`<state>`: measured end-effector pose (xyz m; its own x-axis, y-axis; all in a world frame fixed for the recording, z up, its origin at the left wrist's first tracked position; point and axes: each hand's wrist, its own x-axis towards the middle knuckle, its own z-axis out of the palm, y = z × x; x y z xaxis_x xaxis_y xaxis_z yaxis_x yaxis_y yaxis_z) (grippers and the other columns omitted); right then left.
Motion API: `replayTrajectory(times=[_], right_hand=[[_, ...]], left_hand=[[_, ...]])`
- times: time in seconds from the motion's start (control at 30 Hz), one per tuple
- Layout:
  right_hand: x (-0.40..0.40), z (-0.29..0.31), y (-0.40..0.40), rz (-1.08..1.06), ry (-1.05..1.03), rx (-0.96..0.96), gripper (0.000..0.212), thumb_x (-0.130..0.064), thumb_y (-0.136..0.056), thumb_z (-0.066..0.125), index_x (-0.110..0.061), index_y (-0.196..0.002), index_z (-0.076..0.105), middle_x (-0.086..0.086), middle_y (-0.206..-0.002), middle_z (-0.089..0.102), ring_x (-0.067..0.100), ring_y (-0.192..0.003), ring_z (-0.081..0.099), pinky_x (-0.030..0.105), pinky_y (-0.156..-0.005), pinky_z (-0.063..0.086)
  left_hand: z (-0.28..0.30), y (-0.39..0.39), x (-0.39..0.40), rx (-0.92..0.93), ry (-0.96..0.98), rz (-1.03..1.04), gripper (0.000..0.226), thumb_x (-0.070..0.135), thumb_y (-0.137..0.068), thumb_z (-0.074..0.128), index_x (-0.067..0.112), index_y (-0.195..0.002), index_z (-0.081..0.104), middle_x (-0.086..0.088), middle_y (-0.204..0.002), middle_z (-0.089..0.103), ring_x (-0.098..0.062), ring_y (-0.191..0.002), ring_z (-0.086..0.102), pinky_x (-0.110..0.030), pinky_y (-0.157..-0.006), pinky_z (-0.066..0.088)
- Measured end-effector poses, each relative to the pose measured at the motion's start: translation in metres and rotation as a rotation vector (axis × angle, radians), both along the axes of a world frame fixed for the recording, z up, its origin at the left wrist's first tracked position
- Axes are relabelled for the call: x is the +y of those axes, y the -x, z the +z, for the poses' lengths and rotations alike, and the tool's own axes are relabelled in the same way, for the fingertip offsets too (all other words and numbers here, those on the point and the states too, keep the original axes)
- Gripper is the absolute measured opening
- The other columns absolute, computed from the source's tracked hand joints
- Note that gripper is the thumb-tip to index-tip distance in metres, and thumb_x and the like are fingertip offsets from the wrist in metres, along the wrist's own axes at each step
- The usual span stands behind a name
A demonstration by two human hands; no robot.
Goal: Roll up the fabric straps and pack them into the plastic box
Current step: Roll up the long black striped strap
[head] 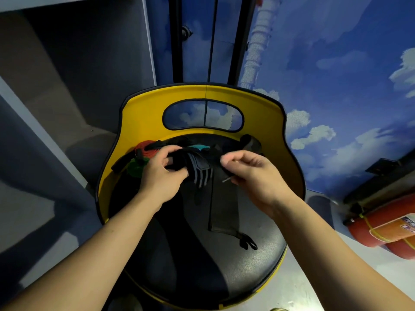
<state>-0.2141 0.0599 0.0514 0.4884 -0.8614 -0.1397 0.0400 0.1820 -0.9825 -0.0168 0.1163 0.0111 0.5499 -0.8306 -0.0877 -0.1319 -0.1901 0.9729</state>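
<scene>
Black fabric strap point(199, 169) stretched between both gripping hands point(161, 173) point(251, 173).

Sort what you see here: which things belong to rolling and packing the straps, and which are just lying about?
In the job: left hand, right hand, black strap held between them, loose straps.

Lying about: yellow chair, fire extinguishers.

No text can be read; the label point(397, 230) on the red cylinder point(381, 230) at the right (orange and white) is too blurred.
</scene>
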Motion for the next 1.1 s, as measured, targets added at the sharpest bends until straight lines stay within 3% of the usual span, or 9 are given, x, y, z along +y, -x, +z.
replayTrajectory(times=[0.1, 0.23, 0.33, 0.47, 0.6, 0.7, 0.8, 0.97, 1.1], right_hand=[[0.004, -0.012, -0.007, -0.023, 0.005, 0.013, 0.019, -0.005, -0.088, 0.074, -0.019, -0.090, 0.062, 0.008, -0.076, 0.055, 0.012, -0.068, 0.055, 0.021, -0.064, 0.044], [0.011, -0.023, -0.017, -0.060, -0.029, 0.010, 0.028, -0.002, -0.089, 0.072, -0.016, -0.093, 0.048, 0.016, -0.080, 0.058, 0.021, -0.071, 0.061, 0.021, -0.061, 0.051], [0.012, -0.029, -0.022, -0.097, 0.008, 0.006, 0.028, 0.000, -0.090, 0.070, -0.011, -0.097, 0.046, 0.005, -0.067, 0.062, 0.015, -0.063, 0.062, 0.019, -0.059, 0.052], [0.011, -0.031, -0.023, -0.112, 0.029, 0.003, 0.032, -0.006, -0.087, 0.075, -0.010, -0.100, 0.046, 0.014, -0.075, 0.060, 0.024, -0.070, 0.058, 0.023, -0.064, 0.051], [0.006, -0.034, -0.022, -0.151, 0.087, -0.007, 0.044, -0.026, -0.075, 0.083, -0.010, -0.098, 0.049, -0.003, -0.062, 0.053, 0.012, -0.063, 0.053, 0.019, -0.062, 0.046], [0.005, -0.035, -0.020, -0.184, 0.139, 0.071, 0.057, -0.044, -0.063, 0.082, -0.015, -0.105, 0.056, -0.003, -0.079, 0.053, 0.005, -0.072, 0.052, 0.015, -0.067, 0.045], [0.003, -0.037, -0.018, -0.036, 0.036, -0.023, 0.059, -0.040, -0.075, 0.081, -0.013, -0.124, 0.061, 0.002, -0.111, 0.070, 0.015, -0.107, 0.066, 0.021, -0.090, 0.053], [0.008, -0.037, -0.022, 0.079, -0.050, -0.204, 0.055, -0.048, -0.074, 0.082, -0.011, -0.114, 0.073, 0.017, -0.120, 0.071, 0.027, -0.114, 0.067, 0.031, -0.094, 0.054], [0.008, -0.032, -0.024, -0.012, -0.095, -0.213, 0.061, -0.048, -0.078, 0.076, -0.004, -0.120, 0.069, 0.019, -0.122, 0.070, 0.031, -0.117, 0.067, 0.041, -0.103, 0.051]], left_hand=[[0.005, 0.001, 0.000, 0.046, 0.055, 0.087, 0.054, 0.005, -0.078, 0.077, 0.048, -0.106, 0.063, 0.007, -0.108, 0.070, -0.012, -0.093, 0.070, -0.047, -0.080, 0.062], [0.010, 0.012, -0.001, 0.277, 0.159, 0.159, 0.054, -0.005, -0.082, 0.073, 0.042, -0.105, 0.062, 0.000, -0.113, 0.068, -0.018, -0.103, 0.069, -0.041, -0.078, 0.063], [0.013, 0.017, 0.000, 0.468, 0.182, 0.155, 0.051, -0.007, -0.083, 0.071, 0.031, -0.117, 0.064, -0.006, -0.116, 0.071, -0.027, -0.107, 0.070, -0.045, -0.077, 0.063], [0.014, 0.018, 0.001, 0.645, 0.156, 0.103, 0.045, -0.003, -0.089, 0.066, 0.026, -0.124, 0.062, -0.005, -0.119, 0.072, -0.030, -0.109, 0.070, -0.044, -0.076, 0.062], [0.019, 0.018, 0.003, 0.873, 0.046, 0.010, 0.036, 0.007, -0.095, 0.061, 0.021, -0.128, 0.062, -0.013, -0.116, 0.074, -0.032, -0.106, 0.071, -0.043, -0.075, 0.063], [0.025, 0.018, 0.008, 0.929, -0.036, -0.055, 0.015, 0.012, -0.097, 0.058, 0.016, -0.107, 0.068, -0.016, -0.102, 0.076, -0.032, -0.099, 0.072, -0.041, -0.077, 0.061], [0.026, 0.019, 0.011, 0.963, -0.087, -0.107, 0.013, 0.013, -0.098, 0.056, 0.012, -0.096, 0.069, -0.016, -0.091, 0.076, -0.030, -0.081, 0.074, -0.042, -0.076, 0.063], [0.028, 0.022, 0.013, 0.953, -0.138, -0.179, 0.020, 0.019, -0.100, 0.053, 0.006, -0.102, 0.069, -0.016, -0.088, 0.076, -0.029, -0.070, 0.075, -0.038, -0.066, 0.063], [0.031, 0.013, 0.014, 0.875, -0.177, -0.276, 0.036, 0.027, -0.092, 0.055, 0.003, -0.115, 0.067, -0.024, -0.104, 0.074, -0.037, -0.084, 0.074, -0.041, -0.075, 0.063]])
